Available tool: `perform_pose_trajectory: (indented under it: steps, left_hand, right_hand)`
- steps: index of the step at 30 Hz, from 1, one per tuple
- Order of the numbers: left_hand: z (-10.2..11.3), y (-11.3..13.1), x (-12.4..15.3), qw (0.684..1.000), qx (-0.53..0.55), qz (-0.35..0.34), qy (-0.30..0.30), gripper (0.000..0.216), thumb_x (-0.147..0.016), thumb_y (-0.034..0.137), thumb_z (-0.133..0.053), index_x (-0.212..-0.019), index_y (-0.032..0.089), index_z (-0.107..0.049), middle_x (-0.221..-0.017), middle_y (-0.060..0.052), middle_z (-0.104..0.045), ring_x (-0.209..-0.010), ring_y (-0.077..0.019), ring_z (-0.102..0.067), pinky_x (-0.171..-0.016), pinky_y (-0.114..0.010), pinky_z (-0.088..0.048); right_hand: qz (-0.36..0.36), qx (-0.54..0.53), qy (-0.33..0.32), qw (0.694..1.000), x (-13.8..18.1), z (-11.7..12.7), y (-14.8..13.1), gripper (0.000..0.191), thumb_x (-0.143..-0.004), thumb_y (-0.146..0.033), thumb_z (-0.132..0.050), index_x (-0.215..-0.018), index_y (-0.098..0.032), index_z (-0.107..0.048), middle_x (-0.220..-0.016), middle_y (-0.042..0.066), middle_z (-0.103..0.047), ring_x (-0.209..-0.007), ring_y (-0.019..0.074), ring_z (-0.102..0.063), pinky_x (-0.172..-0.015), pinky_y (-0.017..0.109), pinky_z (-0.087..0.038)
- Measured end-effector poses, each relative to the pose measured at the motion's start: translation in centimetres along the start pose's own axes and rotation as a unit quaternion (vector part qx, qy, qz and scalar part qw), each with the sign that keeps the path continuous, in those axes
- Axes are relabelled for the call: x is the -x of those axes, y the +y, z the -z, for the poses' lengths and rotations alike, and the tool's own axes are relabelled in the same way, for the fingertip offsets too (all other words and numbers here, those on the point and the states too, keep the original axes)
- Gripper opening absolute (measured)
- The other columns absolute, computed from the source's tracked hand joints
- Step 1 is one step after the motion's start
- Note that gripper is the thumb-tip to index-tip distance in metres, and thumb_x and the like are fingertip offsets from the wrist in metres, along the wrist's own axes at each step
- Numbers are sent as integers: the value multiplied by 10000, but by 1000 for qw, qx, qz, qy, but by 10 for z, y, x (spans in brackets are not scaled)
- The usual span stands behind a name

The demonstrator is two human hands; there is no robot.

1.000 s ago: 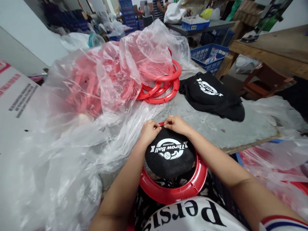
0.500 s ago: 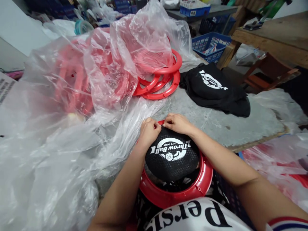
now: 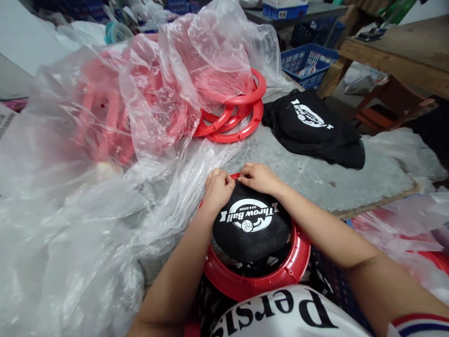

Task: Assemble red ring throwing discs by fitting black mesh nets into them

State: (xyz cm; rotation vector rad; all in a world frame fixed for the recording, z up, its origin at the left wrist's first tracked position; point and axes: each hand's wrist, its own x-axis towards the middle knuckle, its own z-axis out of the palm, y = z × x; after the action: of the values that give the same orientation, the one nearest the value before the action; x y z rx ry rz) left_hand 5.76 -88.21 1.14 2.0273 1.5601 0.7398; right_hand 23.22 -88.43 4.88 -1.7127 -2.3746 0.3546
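A red plastic ring (image 3: 257,284) rests against my body and the table's near edge. Black mesh fabric (image 3: 259,245) with a white "Throw Ball" print lies across the ring's opening, its far edge at the ring's far rim and its near edge loose above my lap. My left hand (image 3: 219,187) is closed, pinching the mesh edge at the far rim. Close beside it, my right hand (image 3: 257,179) pinches the same edge, fingers curled over the rim. A short stretch of red rim shows between the two hands.
Several red rings (image 3: 242,133) spill from a clear plastic bag (image 3: 147,93) at the back left. A pile of black printed fabric (image 3: 315,135) lies on the grey table (image 3: 298,182). Beyond stand a blue crate (image 3: 308,63), a wooden table (image 3: 407,51) and a brown chair (image 3: 394,103).
Both hands stay at the far rim with the mesh, and the fingers shift only slightly. The whole view has moved a little.
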Motion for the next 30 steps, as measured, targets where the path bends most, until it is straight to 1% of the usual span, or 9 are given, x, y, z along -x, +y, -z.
perform_pose_trajectory:
  steps: [4, 10, 15, 19, 22, 25, 26, 28, 30]
  left_hand:
    - [-2, -1, -1, 999, -37, -6, -1, 158, -884, 158, -539, -749, 200, -608, -966, -90, -630, -1030, -254, -599, -980, -380, -464]
    - [-5, -6, -5, 998, -64, -24, 9, 168, -845, 132, -522, -714, 202, -599, -920, -78, -628, -954, -232, -604, -915, -353, -483]
    - [-7, -12, -9, 997, -54, -43, 32, 190, -830, 125, -523, -685, 206, -616, -868, -63, -627, -900, -223, -608, -870, -345, -499]
    - [-10, -13, -9, 997, -60, -41, 38, 191, -847, 135, -518, -725, 195, -653, -927, -90, -660, -934, -241, -633, -877, -354, -502]
    - [-12, -10, -13, 994, -90, -35, 46, 193, -879, 168, -518, -807, 177, -696, -990, -121, -678, -1001, -272, -650, -909, -370, -503]
    - [-9, -6, -24, 991, -114, -28, 61, 234, -917, 196, -503, -884, 155, -731, -1036, -153, -686, -1056, -295, -653, -950, -384, -496]
    - [-6, -4, -28, 991, -114, -26, 63, 238, -923, 197, -505, -898, 151, -737, -1050, -156, -688, -1066, -292, -654, -965, -382, -493]
    - [3, -1, -34, 993, -104, -23, 49, 217, -920, 199, -534, -925, 142, -744, -1077, -159, -691, -1073, -280, -655, -993, -373, -486]
    - [15, 3, -34, 994, -98, -38, 32, 207, -913, 209, -577, -1013, 130, -740, -1136, -166, -686, -1104, -277, -645, -1031, -374, -476]
  right_hand:
    - [-21, 13, -1, 1000, -1, 0, -6, 211, -934, -279, -572, -862, -205, -756, -1014, 54, -732, -914, 202, -634, -741, 301, -376]
    - [-51, 18, -6, 999, -3, 1, -13, 211, -903, -269, -557, -871, -208, -756, -1058, 53, -729, -904, 198, -625, -713, 296, -374]
    - [-56, 6, -10, 998, -8, 0, -9, 176, -884, -266, -592, -851, -218, -759, -1064, 38, -726, -872, 186, -613, -685, 282, -379]
    - [-61, 6, -24, 998, -13, -2, -5, 162, -887, -278, -620, -856, -215, -766, -1068, 36, -735, -889, 192, -621, -680, 280, -386]
    - [-24, 33, -31, 999, -20, 0, -2, 208, -939, -282, -590, -915, -178, -769, -1100, 76, -734, -936, 201, -634, -748, 283, -423]
    - [38, 66, -36, 996, -28, 7, 0, 259, -987, -253, -539, -1020, -133, -767, -1122, 122, -728, -1009, 210, -639, -888, 296, -450]
    - [48, 72, -27, 996, -30, 11, 1, 268, -991, -249, -538, -1067, -120, -760, -1137, 136, -724, -1037, 218, -636, -929, 308, -451]
    - [46, 72, 21, 996, -27, 19, 3, 283, -981, -242, -558, -1150, -100, -735, -1181, 163, -706, -1087, 240, -622, -979, 340, -450]
    - [51, 64, 73, 994, -12, 26, 4, 268, -953, -207, -583, -1153, -95, -722, -1173, 166, -697, -1097, 252, -607, -987, 364, -453]
